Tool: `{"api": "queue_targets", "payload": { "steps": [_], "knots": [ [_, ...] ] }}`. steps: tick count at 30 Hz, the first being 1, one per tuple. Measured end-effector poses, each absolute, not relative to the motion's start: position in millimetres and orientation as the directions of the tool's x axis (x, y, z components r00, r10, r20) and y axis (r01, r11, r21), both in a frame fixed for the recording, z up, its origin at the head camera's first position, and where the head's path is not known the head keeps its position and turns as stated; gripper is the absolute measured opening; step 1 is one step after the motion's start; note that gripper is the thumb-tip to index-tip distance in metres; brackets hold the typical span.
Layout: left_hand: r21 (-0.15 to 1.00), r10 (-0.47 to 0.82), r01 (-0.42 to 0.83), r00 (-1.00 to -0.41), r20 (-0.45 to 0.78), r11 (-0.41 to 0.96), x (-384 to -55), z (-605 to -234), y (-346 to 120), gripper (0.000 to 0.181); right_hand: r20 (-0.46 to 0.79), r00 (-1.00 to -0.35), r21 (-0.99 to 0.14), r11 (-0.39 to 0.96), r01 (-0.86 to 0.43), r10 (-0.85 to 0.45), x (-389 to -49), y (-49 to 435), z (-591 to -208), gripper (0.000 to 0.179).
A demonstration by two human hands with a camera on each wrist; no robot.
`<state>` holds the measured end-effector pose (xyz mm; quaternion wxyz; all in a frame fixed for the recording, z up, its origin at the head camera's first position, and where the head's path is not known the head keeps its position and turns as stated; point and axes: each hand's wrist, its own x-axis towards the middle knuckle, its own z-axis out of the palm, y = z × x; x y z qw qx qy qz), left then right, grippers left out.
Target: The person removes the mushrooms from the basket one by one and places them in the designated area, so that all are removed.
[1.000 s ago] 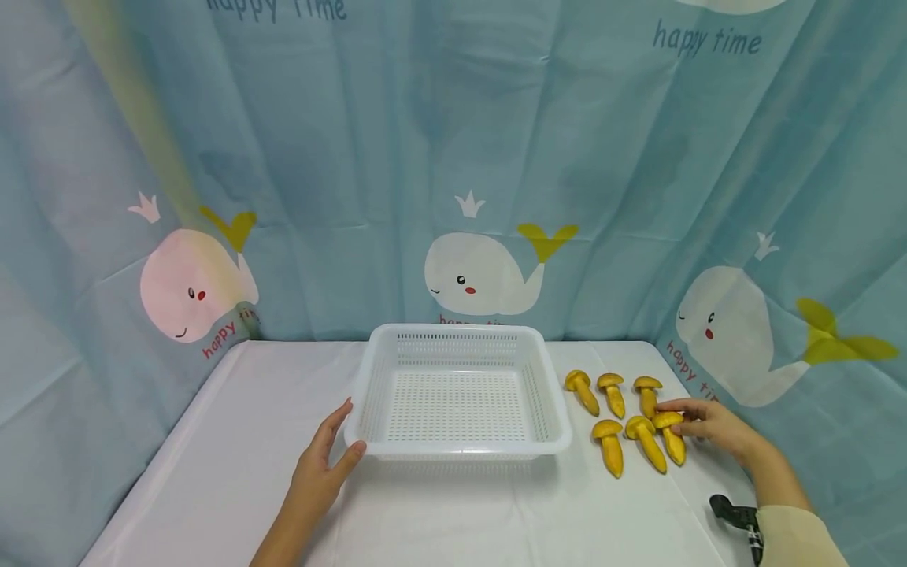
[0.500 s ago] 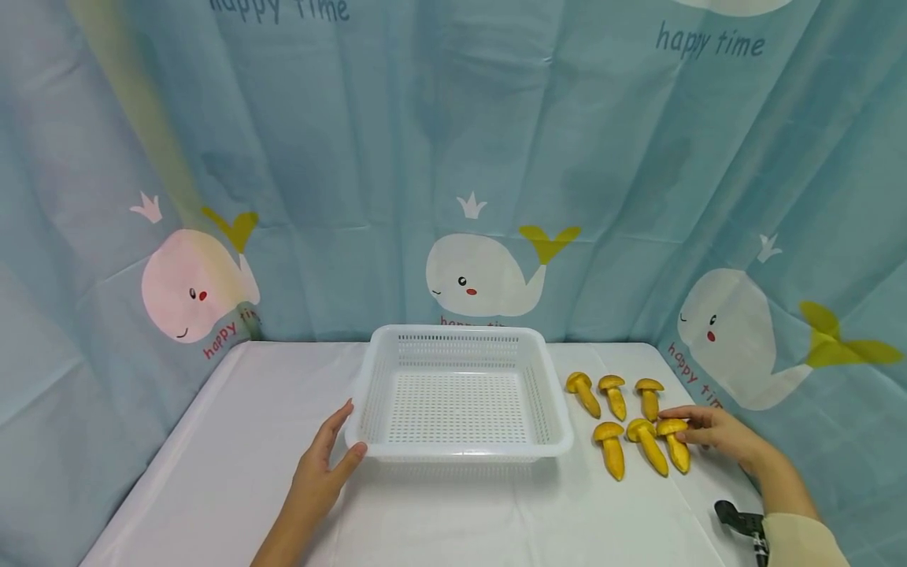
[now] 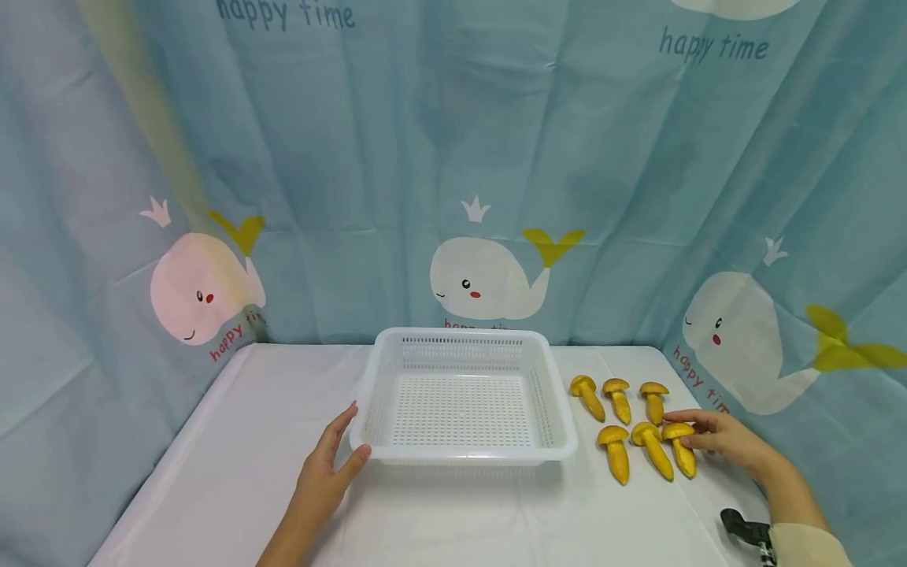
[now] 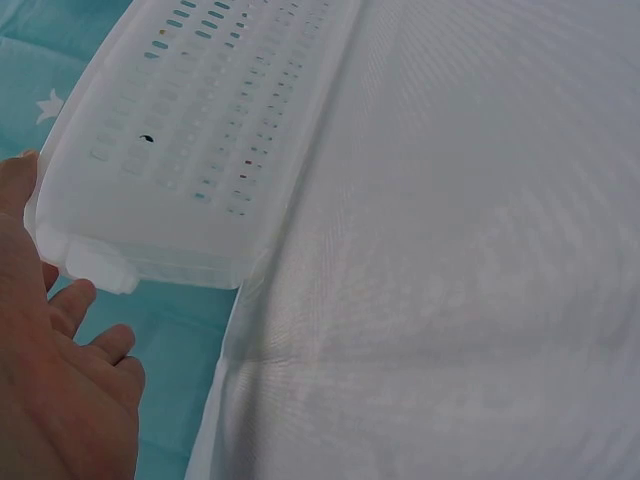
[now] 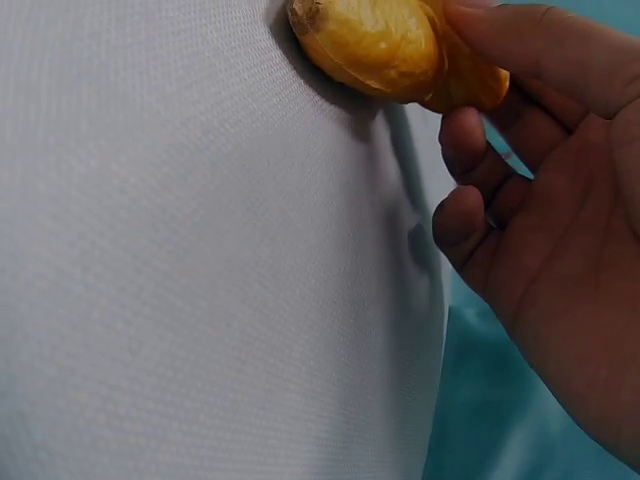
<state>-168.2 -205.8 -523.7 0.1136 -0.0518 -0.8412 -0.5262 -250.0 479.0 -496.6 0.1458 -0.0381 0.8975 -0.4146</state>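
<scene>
A white perforated plastic basket (image 3: pixel 464 455) stands on the table, nothing in it. My left hand (image 3: pixel 320 472) is spread at its front left corner, thumb at the front rim and fingers along the left side. In the left wrist view the hand (image 4: pixel 60 370) straddles that corner of the basket (image 4: pixel 200 230). My right hand (image 3: pixel 726 441) pinches the cap end of a yellow mushroom (image 3: pixel 686 459) between thumb and fingers. Up close, the mushroom (image 5: pixel 365 45) lies on the white cloth, its brownish stem tip pointing away from the hand (image 5: pixel 570 200).
Several more yellow mushrooms lie right of the basket in two rows, among them a front one (image 3: pixel 615 461) and a back one (image 3: pixel 654 402). A black object (image 3: pixel 744 528) shows by the right sleeve. A blue whale-print curtain (image 3: pixel 397 197) hangs behind the white table (image 3: pixel 468 520).
The pinched mushroom has shifted slightly rightward and toward the front, away from its neighbours. The head view has drifted a little. My left hand keeps its place at the basket.
</scene>
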Motion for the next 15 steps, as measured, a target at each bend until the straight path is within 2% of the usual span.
{"api": "queue_targets", "payload": {
  "steps": [15],
  "knots": [
    [0.874,-0.041,0.185,-0.973,0.227,0.449,-169.6,-523.9,-206.1,0.069,-0.217,-0.965,-0.719,0.693,0.058,-0.144,-245.6,483.7,-493.8,0.059]
  ]
}}
